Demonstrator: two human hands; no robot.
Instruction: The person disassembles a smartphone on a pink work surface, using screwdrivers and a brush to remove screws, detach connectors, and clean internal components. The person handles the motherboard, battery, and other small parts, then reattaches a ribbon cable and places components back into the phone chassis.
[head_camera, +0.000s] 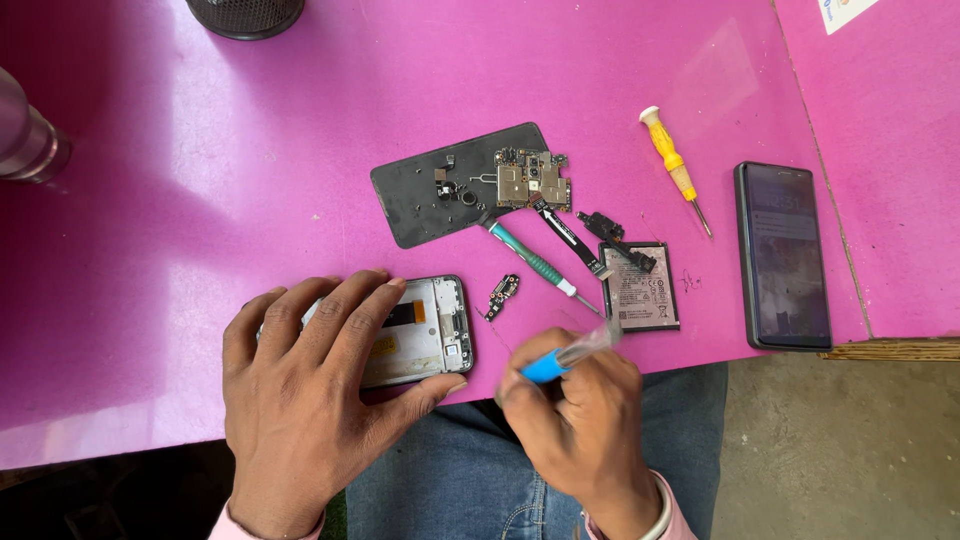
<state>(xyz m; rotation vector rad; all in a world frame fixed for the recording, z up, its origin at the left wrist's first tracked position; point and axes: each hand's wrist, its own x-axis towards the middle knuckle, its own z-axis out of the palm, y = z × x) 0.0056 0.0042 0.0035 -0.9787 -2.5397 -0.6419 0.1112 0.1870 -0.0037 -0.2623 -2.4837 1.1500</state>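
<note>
Two hands of mine are at the near edge of the pink table (150, 300). With my left hand (305, 390) I lie spread flat over the opened phone frame (430, 330), fingers fanned and pressing it down; only its right end shows past my fingers. My right hand (580, 420) is closed around a blue-handled tool (565, 358), pinched between thumb and fingers, its tip blurred and raised just right of the frame.

Judging by what lies out, the stripping looks well along. Just beyond the frame sits a small connector board (503, 293), then the battery (640, 288) with a black part resting on its top edge, and a teal screwdriver (535, 262) between them. Farther out, the circuit board (533, 180) rests on the black back cover (440, 195), a flat ribbon cable (570, 235) trailing from it. A yellow screwdriver (675, 168) and a whole dark phone (785, 255) lie off to the right. What remains inside the frame I cannot tell.
</note>
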